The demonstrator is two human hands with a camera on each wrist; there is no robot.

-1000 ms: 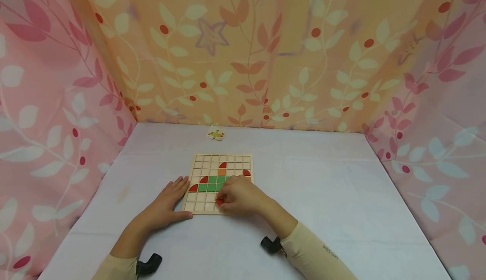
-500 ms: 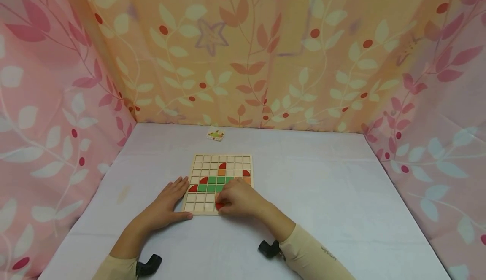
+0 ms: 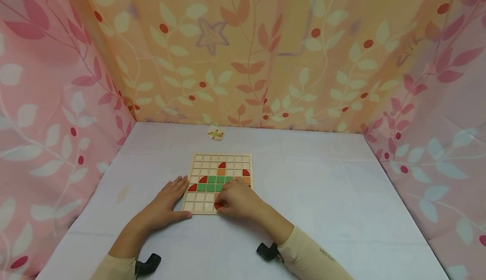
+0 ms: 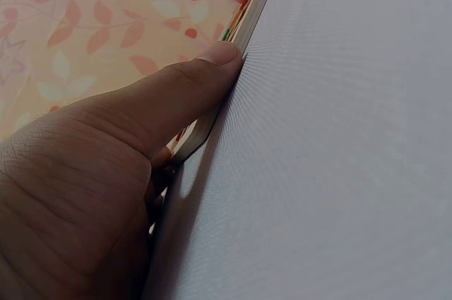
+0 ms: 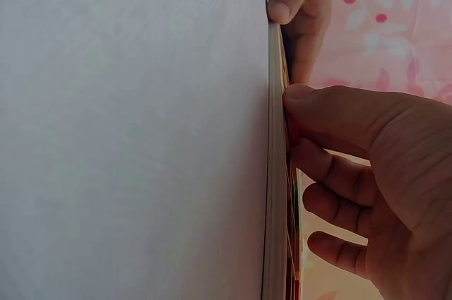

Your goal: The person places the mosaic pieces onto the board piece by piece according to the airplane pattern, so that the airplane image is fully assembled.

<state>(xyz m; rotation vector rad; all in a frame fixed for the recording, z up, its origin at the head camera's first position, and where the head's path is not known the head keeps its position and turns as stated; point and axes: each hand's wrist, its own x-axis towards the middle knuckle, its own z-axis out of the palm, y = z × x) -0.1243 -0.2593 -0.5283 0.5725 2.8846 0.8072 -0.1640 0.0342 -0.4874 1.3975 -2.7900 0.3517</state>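
Observation:
A wooden grid board (image 3: 199,206) lies on the white table. Green square tiles (image 3: 211,183), orange squares and red quarter-round tiles (image 3: 193,187) fill some of its cells. My left hand (image 3: 167,206) lies flat with fingers straight along the board's left edge; its thumb touches the front corner, and in the left wrist view that thumb (image 4: 205,67) presses the board's side. With thumb and index finger, my right hand (image 3: 239,200) pinches a red quarter-round tile (image 3: 217,205) at a front-row cell. That hand covers the board's front right part.
A small pattern card (image 3: 215,133) lies on the table behind the board. Black camera mounts (image 3: 148,265) stick out from both wrists. Floral cloth (image 3: 243,60) walls off the back and both sides of the table.
My right hand has come slightly forward and left, bringing the red tile lower, toward the front-row cell. An orange tile behind it now shows a little. My left hand stays in place.

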